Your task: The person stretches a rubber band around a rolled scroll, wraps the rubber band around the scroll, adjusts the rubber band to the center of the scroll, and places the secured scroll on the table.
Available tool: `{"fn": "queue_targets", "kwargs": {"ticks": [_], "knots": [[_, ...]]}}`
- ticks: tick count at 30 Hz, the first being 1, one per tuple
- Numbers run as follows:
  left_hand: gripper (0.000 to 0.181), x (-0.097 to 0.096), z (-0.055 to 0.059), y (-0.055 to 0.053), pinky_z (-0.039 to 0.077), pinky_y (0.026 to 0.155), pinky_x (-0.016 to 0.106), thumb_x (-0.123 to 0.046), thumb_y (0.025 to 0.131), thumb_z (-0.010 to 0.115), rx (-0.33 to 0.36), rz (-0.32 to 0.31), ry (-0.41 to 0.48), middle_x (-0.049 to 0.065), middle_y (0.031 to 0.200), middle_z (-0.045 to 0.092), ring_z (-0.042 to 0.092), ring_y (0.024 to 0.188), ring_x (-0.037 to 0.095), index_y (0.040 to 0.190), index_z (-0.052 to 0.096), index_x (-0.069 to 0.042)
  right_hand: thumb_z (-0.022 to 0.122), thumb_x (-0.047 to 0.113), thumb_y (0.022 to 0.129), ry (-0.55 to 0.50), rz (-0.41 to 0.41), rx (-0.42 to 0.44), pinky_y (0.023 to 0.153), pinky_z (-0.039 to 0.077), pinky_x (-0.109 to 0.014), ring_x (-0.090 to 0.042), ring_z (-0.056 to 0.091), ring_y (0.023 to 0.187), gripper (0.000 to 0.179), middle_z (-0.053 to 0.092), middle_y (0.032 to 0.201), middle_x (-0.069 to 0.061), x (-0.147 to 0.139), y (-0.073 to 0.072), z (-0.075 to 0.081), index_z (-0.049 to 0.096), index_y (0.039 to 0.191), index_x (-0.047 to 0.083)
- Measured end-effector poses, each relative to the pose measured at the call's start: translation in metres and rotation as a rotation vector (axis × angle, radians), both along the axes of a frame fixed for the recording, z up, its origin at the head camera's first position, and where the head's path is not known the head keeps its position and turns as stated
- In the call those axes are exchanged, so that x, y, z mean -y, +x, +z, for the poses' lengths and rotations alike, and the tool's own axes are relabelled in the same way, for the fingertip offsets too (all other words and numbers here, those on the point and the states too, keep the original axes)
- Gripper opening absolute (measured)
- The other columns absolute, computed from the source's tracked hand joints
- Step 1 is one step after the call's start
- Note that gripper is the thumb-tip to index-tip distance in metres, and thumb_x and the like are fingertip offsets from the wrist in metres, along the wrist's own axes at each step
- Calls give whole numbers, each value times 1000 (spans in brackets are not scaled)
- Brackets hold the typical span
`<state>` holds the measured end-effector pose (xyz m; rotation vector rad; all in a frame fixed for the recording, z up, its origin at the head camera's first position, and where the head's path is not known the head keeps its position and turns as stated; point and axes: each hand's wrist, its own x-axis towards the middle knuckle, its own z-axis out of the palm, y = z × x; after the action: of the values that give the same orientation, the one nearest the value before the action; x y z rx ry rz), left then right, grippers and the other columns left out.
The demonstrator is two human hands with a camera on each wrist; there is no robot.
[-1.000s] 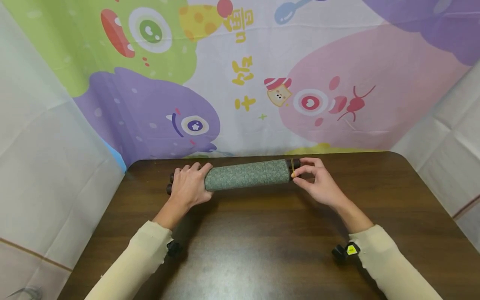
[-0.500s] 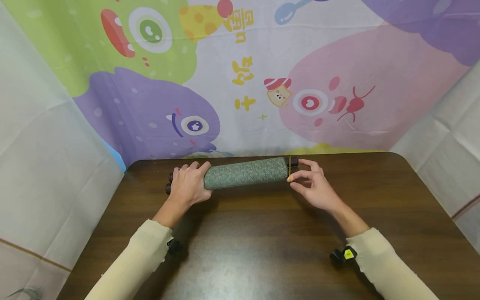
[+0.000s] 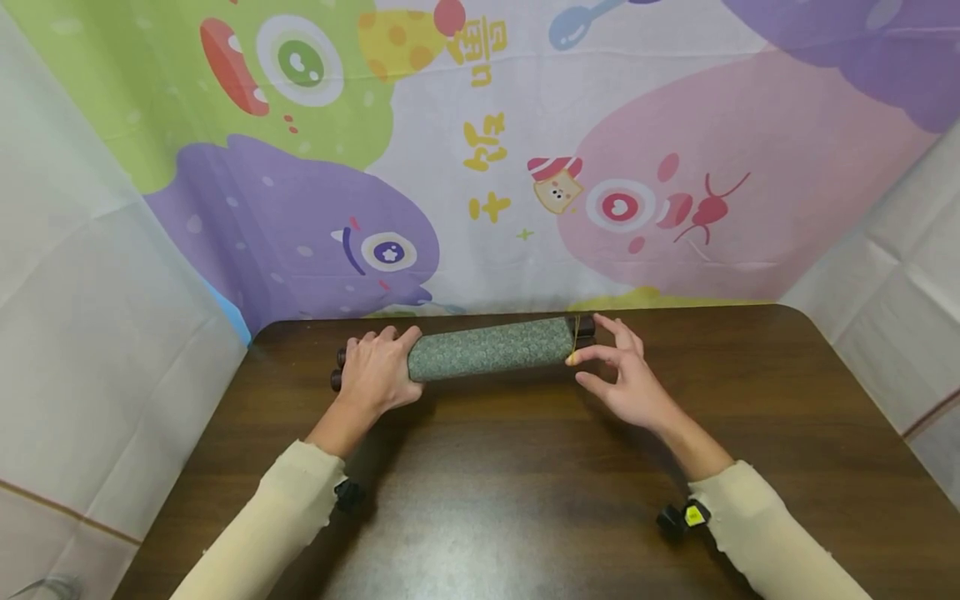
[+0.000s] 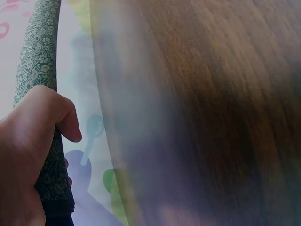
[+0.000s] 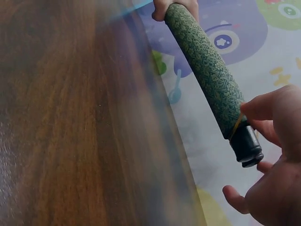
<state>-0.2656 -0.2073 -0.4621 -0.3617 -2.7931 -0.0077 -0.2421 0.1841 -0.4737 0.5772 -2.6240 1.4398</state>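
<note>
A rolled-up scroll (image 3: 491,348) in green patterned cloth, with dark knobs at its ends, is held lengthwise above the far part of the table. My left hand (image 3: 381,369) grips its left part, fingers over the top and thumb along the near side. At the other end, my right hand (image 3: 633,383) has a thin yellowish rubber band (image 3: 576,337) hooked on its fingers. The band runs around the scroll where cloth meets the dark end piece (image 5: 245,143). In the right wrist view the index fingertip presses the band at the cloth edge, while the thumb stands apart.
The dark wooden table (image 3: 480,492) extends below the hands. A cartoon-printed cloth (image 3: 495,267) hangs right behind its back edge, with white sheets (image 3: 82,275) at the sides. Small black devices are strapped on both wrists.
My right hand has slid the rubber band leftward, from the dark end pieces to the edge of the green cloth. Its thumb has come off the band. The left hand keeps its grip.
</note>
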Motion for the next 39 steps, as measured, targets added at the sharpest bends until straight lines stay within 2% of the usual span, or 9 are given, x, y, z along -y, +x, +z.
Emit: {"fn": "queue_targets", "kwargs": {"ticks": [3, 7, 13, 19, 21, 23, 30, 39], "knots": [[75, -1, -1, 0, 59, 88, 66, -39, 72, 91, 1, -3, 10, 20, 120, 79, 76, 103, 49, 142, 69, -21, 77, 2, 103, -20, 9, -38, 126, 29, -83, -60, -5, 172, 14, 22, 184, -27, 0, 1, -2, 81, 115, 2], [75, -3, -2, 0, 58, 88, 65, -38, 71, 89, -2, -11, 17, 19, 120, 80, 76, 105, 49, 142, 70, -22, 77, 0, 101, -29, 27, -97, 127, 2, -92, -60, -10, 171, 14, 21, 183, -29, 2, 2, -5, 81, 114, 4], [73, -5, -3, 1, 58, 86, 65, -37, 72, 88, 11, -24, 23, 19, 118, 79, 76, 100, 48, 141, 69, -21, 79, -2, 98, -22, 32, -186, 127, 0, -92, -62, -12, 171, 18, 23, 181, -29, 9, 4, -8, 83, 114, 5], [71, -1, 0, 2, 58, 81, 64, -36, 70, 90, -36, -11, 43, 20, 116, 80, 75, 96, 49, 136, 71, -20, 83, -2, 92, -3, 16, -305, 126, -3, -92, -65, -12, 168, 23, 24, 177, -34, 14, 4, -10, 83, 114, 6], [71, 1, 1, 2, 57, 80, 64, -35, 69, 89, -47, -10, 47, 20, 116, 80, 75, 94, 49, 136, 71, -19, 82, 0, 93, 2, -6, -309, 126, -5, -91, -65, -11, 168, 22, 24, 176, -33, 15, 4, -10, 83, 113, 7], [71, 2, 3, 2, 57, 81, 65, -35, 70, 88, -48, -11, 50, 21, 116, 80, 74, 94, 49, 137, 70, -19, 81, 0, 94, -1, -38, -281, 127, -4, -89, -63, -9, 168, 20, 25, 175, -31, 15, 5, -11, 83, 113, 7], [73, 6, 4, 2, 56, 83, 66, -34, 70, 88, -41, 10, 56, 21, 119, 79, 73, 95, 50, 139, 69, -20, 78, 2, 99, 8, -112, -127, 122, 13, -84, -58, 10, 157, 22, 34, 166, -30, 14, 6, -15, 82, 121, 5], [72, 6, 1, 0, 57, 83, 66, -35, 70, 88, -74, -17, 60, 21, 117, 79, 73, 94, 50, 138, 70, -19, 73, 1, 102, 63, -124, -106, 117, 29, -81, -57, 32, 145, 22, 47, 150, -32, 9, 4, -17, 82, 123, 4]]}}
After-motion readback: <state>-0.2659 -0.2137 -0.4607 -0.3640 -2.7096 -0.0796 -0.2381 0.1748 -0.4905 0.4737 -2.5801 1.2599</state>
